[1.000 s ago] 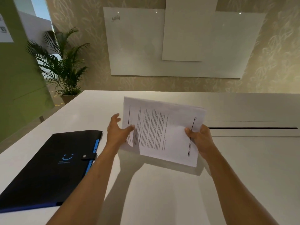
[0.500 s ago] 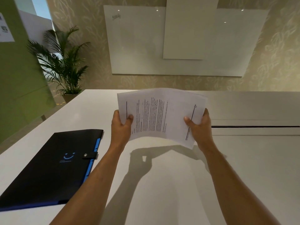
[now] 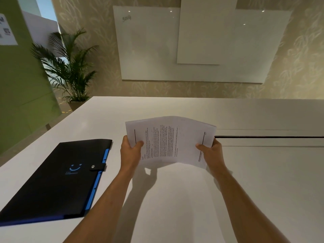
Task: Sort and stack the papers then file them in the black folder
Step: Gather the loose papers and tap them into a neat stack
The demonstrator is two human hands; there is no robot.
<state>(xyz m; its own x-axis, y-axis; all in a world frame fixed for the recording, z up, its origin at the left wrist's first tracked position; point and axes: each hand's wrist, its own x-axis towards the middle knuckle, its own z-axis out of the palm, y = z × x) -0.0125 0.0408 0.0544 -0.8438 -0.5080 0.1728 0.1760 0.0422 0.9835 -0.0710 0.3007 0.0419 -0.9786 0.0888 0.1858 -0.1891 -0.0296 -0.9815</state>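
A stack of printed white papers (image 3: 171,141) is held above the white table (image 3: 175,199), arched upward in the middle. My left hand (image 3: 129,151) grips its left edge, thumb on top. At the right edge, my right hand (image 3: 211,153) holds the stack the same way. The black folder (image 3: 57,179) lies flat and closed on the table to the left of my left arm, with a blue edge, a snap strap and a blue smile mark on its cover.
A long dark slot (image 3: 268,137) runs across the table to the right of the papers. A potted palm (image 3: 70,71) stands on the floor past the table's far left corner. White boards (image 3: 192,44) hang on the wall behind.
My left hand closed on the papers' left edge. Both hands raised the stack off the table, squared it up, then brought it down and closer with its middle arched.
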